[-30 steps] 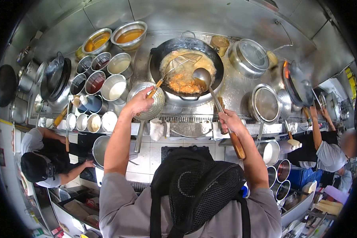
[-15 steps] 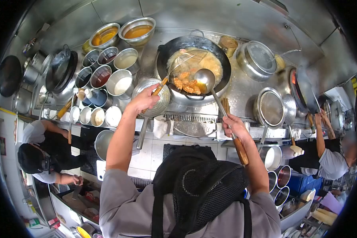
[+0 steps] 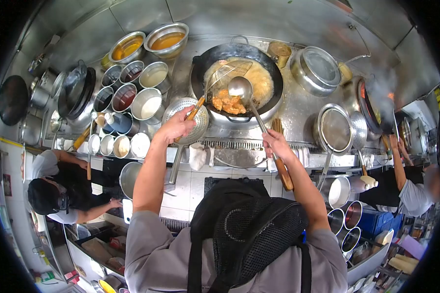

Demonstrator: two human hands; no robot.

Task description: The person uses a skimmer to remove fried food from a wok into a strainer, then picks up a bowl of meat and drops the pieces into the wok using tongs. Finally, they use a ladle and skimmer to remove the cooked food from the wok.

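My left hand point(image 3: 177, 128) is closed round the wooden handle of a wire strainer point(image 3: 226, 78), whose mesh reaches into the wok point(image 3: 197, 80). Bubbling pale oil point(image 3: 261, 80) fills the wok, and browned fried pieces point(image 3: 228, 103) lie at its near side. In my right hand point(image 3: 277, 145) is the metal shaft of a ladle point(image 3: 240, 88); its wooden grip extends below the fingers. The ladle's bowl is over the far edge of the pieces. A perforated skimmer point(image 3: 196, 132) rests beneath my left hand.
Metal pots of sauces point(image 3: 148, 103) and two bowls of amber liquid point(image 3: 167, 42) stand left of the wok. To the right are a lidded pot point(image 3: 319, 73) and a round strainer point(image 3: 335, 129). One person point(image 3: 66, 188) is at the left, another point(image 3: 401, 188) at the right.
The ladle and my right hand have moved left, and the ladle's bowl has come slightly up in view. My left hand has barely moved. The person at left has extended an arm.
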